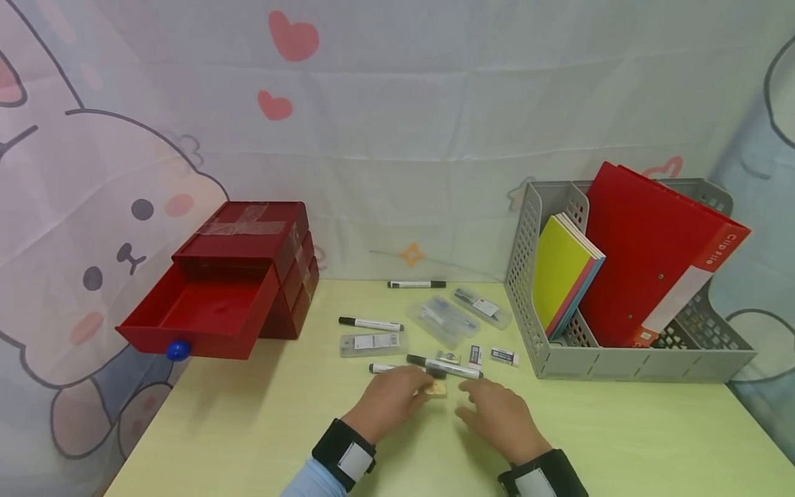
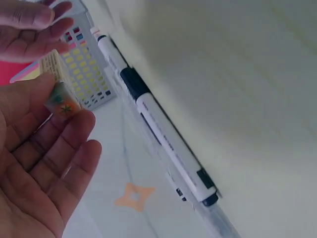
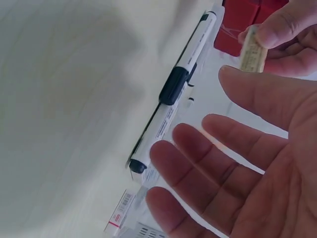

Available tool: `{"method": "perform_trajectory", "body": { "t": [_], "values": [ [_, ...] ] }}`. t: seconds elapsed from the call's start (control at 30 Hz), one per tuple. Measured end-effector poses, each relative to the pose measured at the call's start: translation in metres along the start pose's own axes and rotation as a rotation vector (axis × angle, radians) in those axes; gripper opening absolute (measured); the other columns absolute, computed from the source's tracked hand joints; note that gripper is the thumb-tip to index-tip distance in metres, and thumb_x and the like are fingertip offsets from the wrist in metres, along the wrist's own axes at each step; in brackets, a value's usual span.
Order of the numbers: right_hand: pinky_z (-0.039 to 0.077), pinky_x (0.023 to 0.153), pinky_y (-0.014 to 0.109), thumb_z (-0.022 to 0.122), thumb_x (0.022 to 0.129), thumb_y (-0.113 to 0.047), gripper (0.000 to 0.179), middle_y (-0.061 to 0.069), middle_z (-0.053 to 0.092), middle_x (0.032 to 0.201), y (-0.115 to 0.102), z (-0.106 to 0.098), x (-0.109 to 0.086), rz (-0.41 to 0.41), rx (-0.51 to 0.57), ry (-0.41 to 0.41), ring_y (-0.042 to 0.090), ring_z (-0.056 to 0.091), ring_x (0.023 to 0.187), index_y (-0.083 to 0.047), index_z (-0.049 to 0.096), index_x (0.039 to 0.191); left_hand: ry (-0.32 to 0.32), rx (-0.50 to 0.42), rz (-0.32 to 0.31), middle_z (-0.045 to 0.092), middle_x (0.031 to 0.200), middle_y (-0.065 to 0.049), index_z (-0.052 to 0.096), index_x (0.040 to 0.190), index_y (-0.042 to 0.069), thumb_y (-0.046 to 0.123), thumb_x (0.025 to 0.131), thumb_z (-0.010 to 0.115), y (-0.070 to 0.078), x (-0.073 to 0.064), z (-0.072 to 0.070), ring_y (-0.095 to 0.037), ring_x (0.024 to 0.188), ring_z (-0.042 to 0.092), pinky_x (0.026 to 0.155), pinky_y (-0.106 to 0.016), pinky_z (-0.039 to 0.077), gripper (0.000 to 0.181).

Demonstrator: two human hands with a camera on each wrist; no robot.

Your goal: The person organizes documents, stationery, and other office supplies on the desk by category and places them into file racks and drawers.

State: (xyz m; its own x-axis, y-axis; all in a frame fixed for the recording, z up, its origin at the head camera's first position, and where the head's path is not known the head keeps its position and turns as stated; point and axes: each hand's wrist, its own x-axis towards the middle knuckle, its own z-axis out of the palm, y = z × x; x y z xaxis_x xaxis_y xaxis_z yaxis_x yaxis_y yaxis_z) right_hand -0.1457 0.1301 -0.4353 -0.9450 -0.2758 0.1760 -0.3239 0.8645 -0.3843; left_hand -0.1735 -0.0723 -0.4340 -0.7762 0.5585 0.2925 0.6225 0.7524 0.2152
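Tabletop in pale yellow is spread beneath the work, and on a clock face laid over the head view a grey organizer is placed at three o'clock, with a red file leaned inside it. Red drawers are stacked at nine o'clock, the top one pulled out. At five o'clock the right hand is held with its fingers slightly bent and spread apart. At six o'clock the left hand is seen, its thumb and fingers closed in a pinch. Two black-capped white markers are laid close together just beyond the hands, from five to six o'clock. Smallest, between five and six, a little block is pinched by the left hand, near the right. Its long side is coloured cream and covered in fine print, too blurred to be read; its end is patterned in green and orange, marked by a dark, star-like figure.
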Motion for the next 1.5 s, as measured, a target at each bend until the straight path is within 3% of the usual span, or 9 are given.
{"method": "perform_trajectory", "body": {
  "t": [0.27,0.57,0.97,1.2,1.5],
  "values": [
    [0.054,0.068,0.043,0.077,0.084,-0.021,0.03,0.009,0.071,0.096,0.004,-0.006,0.0,0.037,-0.013,-0.042,0.025,0.068,0.084,-0.004,0.072,0.108,0.118,0.042,-0.139,0.072,0.097,0.002,0.076,0.104,0.015,0.02,0.088,0.076,-0.014,-0.004,-0.024,-0.015,0.086,0.067,0.067,-0.028,0.053,0.016],
    [0.054,0.069,0.044,0.076,0.086,-0.022,0.031,0.009,0.071,0.096,0.007,-0.008,0.001,0.07,-0.007,-0.088,0.027,0.068,0.085,-0.003,0.071,0.11,0.452,0.187,-0.254,0.073,0.092,-0.006,0.078,0.102,0.011,0.016,0.085,0.08,-0.036,-0.014,-0.077,-0.024,0.082,0.067,0.067,-0.038,0.054,0.018],
    [0.054,0.07,0.045,0.075,0.087,-0.022,0.031,0.01,0.07,0.095,0.011,-0.007,0.003,0.069,-0.014,-0.103,0.027,0.068,0.085,-0.002,0.071,0.11,0.741,0.219,-0.526,0.071,0.109,-0.019,0.073,0.116,0.004,0.017,0.089,0.075,-0.072,-0.042,-0.133,-0.038,0.097,0.061,0.086,-0.055,0.048,0.03],
    [0.054,0.071,0.045,0.075,0.087,-0.022,0.03,0.01,0.07,0.097,0.013,-0.004,0.003,0.06,-0.027,-0.093,0.028,0.068,0.086,-0.003,0.071,0.11,0.78,0.255,-0.692,0.068,0.115,-0.022,0.07,0.121,0.004,0.018,0.094,0.068,-0.096,-0.064,-0.152,-0.044,0.104,0.058,0.093,-0.061,0.042,0.031],
    [0.054,0.071,0.047,0.074,0.087,-0.023,0.031,0.011,0.07,0.098,0.014,-0.001,0.004,0.07,-0.013,-0.096,0.03,0.068,0.088,-0.003,0.071,0.11,0.659,0.219,-0.848,0.069,0.105,-0.027,0.07,0.117,-0.003,0.014,0.093,0.067,-0.111,-0.073,-0.167,-0.05,0.099,0.059,0.091,-0.064,0.038,0.029]
  ]
}}
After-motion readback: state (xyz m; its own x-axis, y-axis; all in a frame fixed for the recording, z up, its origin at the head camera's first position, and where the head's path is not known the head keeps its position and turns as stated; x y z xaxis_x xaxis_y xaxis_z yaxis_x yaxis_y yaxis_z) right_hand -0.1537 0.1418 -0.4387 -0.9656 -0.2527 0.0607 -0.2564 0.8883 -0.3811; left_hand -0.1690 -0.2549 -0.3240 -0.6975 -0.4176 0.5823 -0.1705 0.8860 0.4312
